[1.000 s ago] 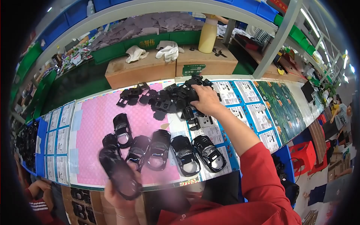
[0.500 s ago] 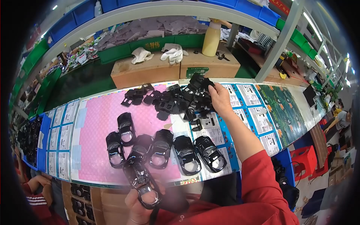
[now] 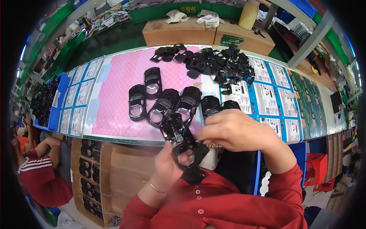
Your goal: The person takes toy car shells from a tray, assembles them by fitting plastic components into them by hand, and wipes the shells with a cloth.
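Note:
My left hand (image 3: 166,164) is closed around a black toy car body (image 3: 176,131), held tilted in front of my chest with its clear window toward me. My right hand (image 3: 240,131) is beside it with fingers pinched on a small black plastic part (image 3: 201,152), close to or touching the car's side; its exact shape is partly hidden. Several more black car bodies (image 3: 164,107) lie on the pink mat (image 3: 116,97) and to its right, two partly covered by my right hand. Behind them spreads a heap of small black plastic parts (image 3: 217,63).
A blue bin (image 3: 59,101) of black parts stands at the left table end. Below the edge is a cardboard box (image 3: 126,171) with black pieces. White gloves (image 3: 209,19) and a yellowish bottle (image 3: 249,14) rest on the back ledge. Another person (image 3: 45,171) sits at left.
My right hand has come back from the heap to the car body with a small black part. My left hand has raised the car body. The view has tilted down.

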The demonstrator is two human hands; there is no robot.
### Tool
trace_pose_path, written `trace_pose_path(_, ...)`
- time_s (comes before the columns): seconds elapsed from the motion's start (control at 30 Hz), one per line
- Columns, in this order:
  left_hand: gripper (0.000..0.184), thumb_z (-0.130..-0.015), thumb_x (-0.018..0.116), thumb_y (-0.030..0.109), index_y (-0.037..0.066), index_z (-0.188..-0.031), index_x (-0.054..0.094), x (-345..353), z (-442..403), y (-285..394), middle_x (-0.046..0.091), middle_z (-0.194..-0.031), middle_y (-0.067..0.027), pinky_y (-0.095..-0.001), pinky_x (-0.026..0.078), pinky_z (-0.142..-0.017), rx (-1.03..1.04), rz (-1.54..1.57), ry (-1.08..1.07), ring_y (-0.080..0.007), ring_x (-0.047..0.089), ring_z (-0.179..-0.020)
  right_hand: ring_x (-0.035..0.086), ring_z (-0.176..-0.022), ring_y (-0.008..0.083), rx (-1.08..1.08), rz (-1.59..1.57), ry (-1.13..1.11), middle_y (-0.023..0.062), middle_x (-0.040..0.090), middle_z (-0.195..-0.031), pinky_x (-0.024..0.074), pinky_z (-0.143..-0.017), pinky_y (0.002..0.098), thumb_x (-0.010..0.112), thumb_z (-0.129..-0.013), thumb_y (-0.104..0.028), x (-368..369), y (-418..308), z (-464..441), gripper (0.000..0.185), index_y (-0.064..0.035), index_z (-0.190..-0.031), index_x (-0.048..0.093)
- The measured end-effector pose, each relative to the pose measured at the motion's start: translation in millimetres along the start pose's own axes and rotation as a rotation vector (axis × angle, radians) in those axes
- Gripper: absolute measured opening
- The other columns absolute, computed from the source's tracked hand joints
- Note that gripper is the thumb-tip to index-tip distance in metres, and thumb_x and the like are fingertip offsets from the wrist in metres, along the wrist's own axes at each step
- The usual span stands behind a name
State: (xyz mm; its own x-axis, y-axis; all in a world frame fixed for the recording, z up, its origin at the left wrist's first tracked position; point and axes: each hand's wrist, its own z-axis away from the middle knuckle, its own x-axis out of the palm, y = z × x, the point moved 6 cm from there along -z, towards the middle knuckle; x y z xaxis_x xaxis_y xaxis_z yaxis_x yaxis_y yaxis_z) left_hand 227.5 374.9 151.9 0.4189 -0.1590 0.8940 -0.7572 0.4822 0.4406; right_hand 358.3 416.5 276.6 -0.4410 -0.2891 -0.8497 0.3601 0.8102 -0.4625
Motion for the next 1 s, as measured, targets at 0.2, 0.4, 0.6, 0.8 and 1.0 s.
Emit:
trace_pose_path(0.2, 0.072, -0.092, 0.039, 0.058, -0.001, -0.134, 0.035, 19, 5, -16, 0.051, -0.123, -0.018, -0.0521, 0.048, -0.091, -0.031, 0.049, -0.079, -0.0345, 0.054, -0.112, 0.06, -0.076, 0.0294, 0.046, 0.15, 0.097, 0.0099, 0.056, -0.092, 0.0476, -0.063, 0.0378, 0.072, -0.069, -0.011, 19, -19, -14, 0.038, -0.0061, -0.103, 0.056)
trace_pose_path(0.4, 0.067, -0.091, 0.046, 0.053, 0.005, -0.136, 0.035, 12, 15, 1, 0.051, -0.126, -0.018, -0.0454, 0.047, -0.094, 0.127, -0.074, 0.013, -0.0309, 0.055, -0.112, 0.058, -0.061, 0.0271, 0.176, 0.04, 0.489, 0.0078, 0.054, -0.072, 0.0461, -0.053, 0.0357, 0.071, -0.076, -0.015, 28, -28, 21, 0.017, -0.0056, -0.083, 0.059)
trace_pose_path(0.6, 0.066, -0.087, 0.063, 0.036, 0.007, -0.138, 0.031, 11, 14, 1, 0.047, -0.132, -0.0156, -0.0436, 0.043, -0.099, 0.292, -0.113, 0.009, -0.0287, 0.052, -0.116, 0.058, -0.063, 0.0254, 0.452, -0.183, 0.529, 0.009, 0.057, -0.072, 0.0463, -0.055, 0.0326, 0.072, -0.076, -0.019, 55, -22, 35, 0.022, -0.0038, -0.087, 0.061)
trace_pose_path(0.8, 0.067, -0.086, 0.065, 0.034, 0.009, -0.138, 0.03, 19, 16, 4, 0.046, -0.133, -0.0153, -0.0425, 0.043, -0.099, 0.357, -0.201, -0.025, -0.0276, 0.05, -0.118, 0.047, -0.065, 0.0097, 0.501, -0.784, 0.609, 0.0022, 0.052, -0.085, 0.0412, -0.06, 0.0243, 0.068, -0.08, -0.006, 86, 0, 44, 0.014, -0.0026, -0.09, 0.06)
trace_pose_path(1.0, 0.065, -0.09, 0.047, 0.053, 0.004, -0.132, 0.039, 4, 18, -2, 0.053, -0.123, -0.0153, -0.0445, 0.047, -0.092, 0.188, -0.162, -0.001, -0.028, 0.056, -0.109, 0.061, -0.072, 0.0218, 0.231, -0.435, 0.439, 0.009, 0.062, -0.082, 0.048, -0.062, 0.0307, 0.06, -0.083, 0.0, 24, -14, 40, 0.009, -0.0022, -0.091, 0.06)
